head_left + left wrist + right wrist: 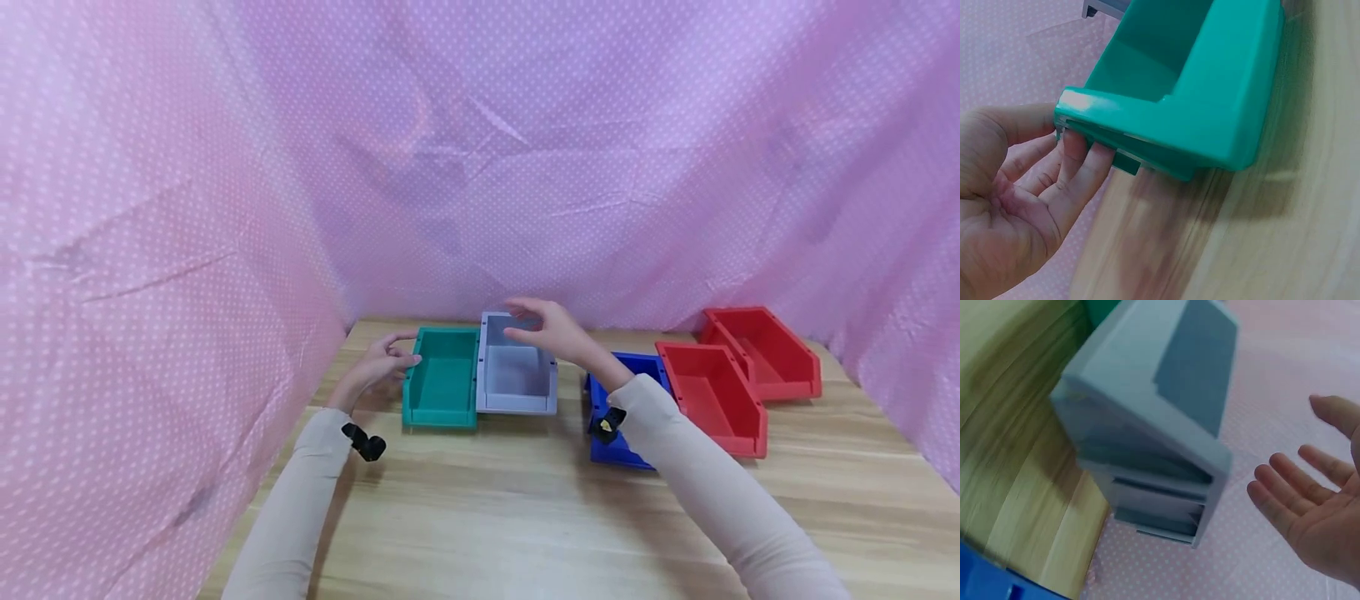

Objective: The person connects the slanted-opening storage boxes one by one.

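My left hand pinches the left side rim of a green plastic bin. In the left wrist view the thumb lies at the rim's corner, and the fingers curl in under its edge. Right beside the green bin stands a grey bin, its left wall against the green one. My right hand hovers over the grey bin's back right part in the head view, thumb and fingers spread. From the right wrist, the hand shows apart from the grey bin and holds nothing.
A blue bin sits under my right forearm, partly hidden by the sleeve. Next to it stand a red bin and, farther back, another red bin. Pink dotted cloth hangs behind and around the wooden table.
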The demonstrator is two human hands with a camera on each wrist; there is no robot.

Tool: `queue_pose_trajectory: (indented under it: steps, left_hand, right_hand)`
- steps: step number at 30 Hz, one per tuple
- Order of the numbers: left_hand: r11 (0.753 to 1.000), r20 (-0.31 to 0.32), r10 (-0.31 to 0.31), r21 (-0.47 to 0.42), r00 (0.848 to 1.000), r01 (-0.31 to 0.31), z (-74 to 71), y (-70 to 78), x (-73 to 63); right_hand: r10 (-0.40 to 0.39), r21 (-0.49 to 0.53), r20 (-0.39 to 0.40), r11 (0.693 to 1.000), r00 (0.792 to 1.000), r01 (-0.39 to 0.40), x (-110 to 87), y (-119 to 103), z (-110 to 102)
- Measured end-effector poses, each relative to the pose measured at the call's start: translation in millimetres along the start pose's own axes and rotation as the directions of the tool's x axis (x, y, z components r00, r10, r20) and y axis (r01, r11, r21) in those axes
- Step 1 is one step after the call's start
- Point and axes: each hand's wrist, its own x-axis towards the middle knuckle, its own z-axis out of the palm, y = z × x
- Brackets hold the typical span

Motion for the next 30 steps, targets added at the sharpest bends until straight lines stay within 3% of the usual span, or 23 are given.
queue_pose_trajectory:
  steps: [11, 19, 25, 30]
  left_hand:
    - [0.997, 0.033, -0.018, 0.073, 0.999, 0.016, -2.4, 11.0, -0.8]
    - [0.999, 0.015, -0.037, 0.036, 0.999, 0.036, -4.3, 9.6, 0.8]
    - [0.997, 0.016, -0.064, 0.036, 0.998, 0.064, -2.8, 9.0, -0.2]
    - [0.998, 0.027, -0.049, 0.046, 0.998, 0.048, -2.4, 10.0, -1.7]
  right_hand:
    - [-0.034, -0.121, 0.076, 0.992, 0.996, 0.043, 6.0, 2, 16]
    - [-0.014, -0.184, 0.162, 0.982, 0.987, 0.044, 14.3, 1, 23]
    - [0.022, -0.265, 0.196, 0.964, 0.980, 0.031, 13.9, 10, 32]
    - [0.025, -0.278, 0.203, 0.960, 0.979, 0.033, 14.0, 16, 37]
